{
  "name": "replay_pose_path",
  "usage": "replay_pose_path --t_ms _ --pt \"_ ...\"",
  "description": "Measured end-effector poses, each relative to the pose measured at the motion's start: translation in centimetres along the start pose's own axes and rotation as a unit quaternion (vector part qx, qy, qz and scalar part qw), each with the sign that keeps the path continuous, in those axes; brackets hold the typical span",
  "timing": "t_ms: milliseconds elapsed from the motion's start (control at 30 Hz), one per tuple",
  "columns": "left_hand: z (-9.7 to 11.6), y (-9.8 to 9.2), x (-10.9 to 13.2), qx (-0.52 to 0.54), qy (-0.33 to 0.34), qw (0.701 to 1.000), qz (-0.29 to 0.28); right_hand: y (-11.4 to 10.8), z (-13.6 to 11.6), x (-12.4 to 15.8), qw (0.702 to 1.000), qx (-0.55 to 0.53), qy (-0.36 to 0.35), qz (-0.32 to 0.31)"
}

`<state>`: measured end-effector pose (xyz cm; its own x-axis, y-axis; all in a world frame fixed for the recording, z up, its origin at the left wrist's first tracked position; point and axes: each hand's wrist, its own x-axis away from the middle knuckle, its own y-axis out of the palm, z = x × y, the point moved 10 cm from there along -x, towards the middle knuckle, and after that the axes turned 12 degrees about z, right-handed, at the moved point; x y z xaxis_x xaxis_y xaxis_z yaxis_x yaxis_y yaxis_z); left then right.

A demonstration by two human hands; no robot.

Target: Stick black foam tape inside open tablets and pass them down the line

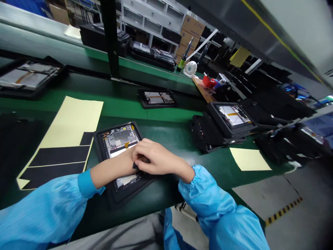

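Hands meet over the opened tablet, which lies in its black tray at the green bench's near edge. The right hand curls closed over the left hand, perhaps pinching a dark strip. The left fingers are hidden, so their state is unclear.

right hand over left hand, crossed

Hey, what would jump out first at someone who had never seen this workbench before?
Two bare hands in blue sleeves cross at the centre: the right hand lies over the left hand on an opened tablet in a black tray. Left of it lies a pale yellow sheet bearing black strips. To the right, a stack of black trays carries a second open tablet.
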<state>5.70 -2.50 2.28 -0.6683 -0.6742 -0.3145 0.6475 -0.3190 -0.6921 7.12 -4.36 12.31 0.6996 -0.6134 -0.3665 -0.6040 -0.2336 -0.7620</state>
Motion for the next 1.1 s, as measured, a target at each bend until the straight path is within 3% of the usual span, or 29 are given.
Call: replay_pose_path --t_ms 233,367,467,567,633,733,900,1100 --pt "0.3 0.0 -0.2 -0.028 0.009 0.999 -0.014 -0.5 -0.4 0.4 0.999 -0.024 -0.045 0.014" --pt "1.1 -0.4 -0.8 -0.031 0.032 0.999 -0.022 -1.0 0.0 0.9 0.997 -0.066 -0.028 0.034" --pt "1.2 -0.7 -1.3 -0.034 0.062 0.997 -0.038 -3.2 1.5 2.1 0.983 -0.128 0.041 0.129" --pt "0.4 -1.3 -1.6 -0.054 0.093 0.993 -0.057 -5.1 3.8 4.7 0.950 -0.152 0.129 0.239" --pt "-0.5 -2.0 -2.0 -0.061 0.091 0.992 -0.059 -4.5 4.8 6.5 0.941 -0.140 0.170 0.258" --pt "-1.6 -2.6 -2.4 -0.053 0.087 0.993 -0.054 -2.0 5.3 8.4 0.941 -0.123 0.201 0.243" --pt "-3.2 -2.8 -2.9 -0.063 0.075 0.995 -0.032 1.9 4.2 9.7 0.960 -0.063 0.182 0.201" --pt "-5.1 -4.0 -3.2 -0.054 0.027 0.998 0.003 2.5 4.3 9.8 0.963 -0.048 0.195 0.180"
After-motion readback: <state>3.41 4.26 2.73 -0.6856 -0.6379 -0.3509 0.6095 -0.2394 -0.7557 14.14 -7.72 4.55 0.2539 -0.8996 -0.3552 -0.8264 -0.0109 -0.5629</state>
